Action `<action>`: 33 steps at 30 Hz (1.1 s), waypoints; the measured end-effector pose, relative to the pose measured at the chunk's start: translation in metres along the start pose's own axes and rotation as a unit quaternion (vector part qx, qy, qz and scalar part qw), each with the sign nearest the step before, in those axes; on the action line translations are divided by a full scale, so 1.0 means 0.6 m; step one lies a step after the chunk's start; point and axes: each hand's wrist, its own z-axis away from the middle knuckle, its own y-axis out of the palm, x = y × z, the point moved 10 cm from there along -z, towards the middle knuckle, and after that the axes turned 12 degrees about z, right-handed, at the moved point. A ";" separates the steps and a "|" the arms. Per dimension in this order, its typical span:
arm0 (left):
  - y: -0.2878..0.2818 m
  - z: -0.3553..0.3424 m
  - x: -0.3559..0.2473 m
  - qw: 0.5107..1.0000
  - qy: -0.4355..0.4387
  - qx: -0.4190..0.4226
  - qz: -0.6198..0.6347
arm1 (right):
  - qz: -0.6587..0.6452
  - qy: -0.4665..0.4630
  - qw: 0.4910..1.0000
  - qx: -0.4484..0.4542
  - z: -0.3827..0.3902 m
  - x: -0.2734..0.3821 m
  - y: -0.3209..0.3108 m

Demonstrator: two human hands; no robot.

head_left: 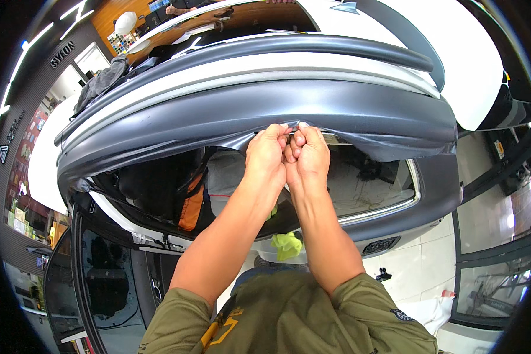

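A satin dark grey-blue vinyl film (348,109) lies along the roof edge of a car, above its side windows. Its lower margin hangs loose in folds and puckers around my hands. With fingers closed, my left hand (264,156) pinches the film's edge near the middle. Right beside it, almost touching, my right hand (311,158) grips the same edge between thumb and fingers. Creases in the film run outward from both grips. Under my hands, a bright trim strip (334,139) is partly covered by film.
A dark roof rail (248,50) curves along the white roof. An open car door (109,277) stands at the left. The rear side window (369,183) lies below the film on the right. A yellow-green cloth (287,245) rests low, between my forearms. White floor tiles (404,262) show at the lower right.
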 end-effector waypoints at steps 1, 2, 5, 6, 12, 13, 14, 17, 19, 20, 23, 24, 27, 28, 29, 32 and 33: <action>0.003 0.006 0.000 1.000 0.000 0.014 -0.002 | -0.004 -0.007 1.000 0.005 -0.001 -0.002 -0.002; 0.007 0.014 -0.005 1.000 0.003 0.029 -0.001 | -0.007 -0.013 1.000 0.014 -0.005 -0.006 -0.001; 0.043 0.092 -0.068 0.857 0.262 0.074 -0.438 | 0.015 -0.022 0.999 0.042 -0.004 -0.007 -0.009; 0.105 0.161 -0.092 0.590 0.511 0.134 -0.610 | 0.019 -0.023 0.998 0.053 -0.003 -0.006 -0.011; 0.152 0.141 -0.071 0.242 0.562 0.188 -0.768 | 0.049 0.042 0.992 0.112 0.042 -0.012 -0.008; 0.150 0.139 -0.063 0.232 0.558 0.211 -0.768 | 0.029 0.055 0.989 0.136 0.047 -0.015 -0.004; 0.152 0.137 -0.063 0.235 0.555 0.211 -0.769 | 0.007 0.068 0.985 0.158 0.051 -0.017 -0.003; 0.158 0.131 -0.066 0.255 0.541 0.218 -0.771 | -0.082 0.123 0.956 0.252 0.056 -0.037 0.018; 0.162 0.124 -0.069 0.282 0.526 0.231 -0.768 | -0.135 0.157 0.930 0.305 0.056 -0.046 0.027; 0.163 0.124 -0.072 0.289 0.531 0.234 -0.762 | -0.151 0.156 0.921 0.324 0.053 -0.049 0.030; 0.162 0.121 -0.079 0.308 0.545 0.239 -0.742 | -0.184 0.152 0.894 0.378 0.050 -0.049 0.041; 0.159 0.123 -0.081 0.312 0.551 0.238 -0.736 | -0.182 0.146 0.891 0.388 0.048 -0.051 0.042; 0.156 0.129 -0.086 0.325 0.573 0.239 -0.713 | -0.159 0.129 0.888 0.412 0.044 -0.053 0.044; 0.155 0.131 -0.088 0.328 0.581 0.240 -0.705 | -0.144 0.123 0.888 0.418 0.044 -0.053 0.045; 0.153 0.131 -0.088 0.332 0.586 0.243 -0.698 | -0.128 0.119 0.889 0.423 0.044 -0.054 0.045; 0.149 0.133 -0.089 0.343 0.594 0.246 -0.684 | -0.034 0.084 0.914 0.396 0.052 -0.049 0.032; 0.147 0.136 -0.088 0.348 0.592 0.244 -0.685 | -0.038 0.114 0.907 0.404 0.059 -0.053 0.030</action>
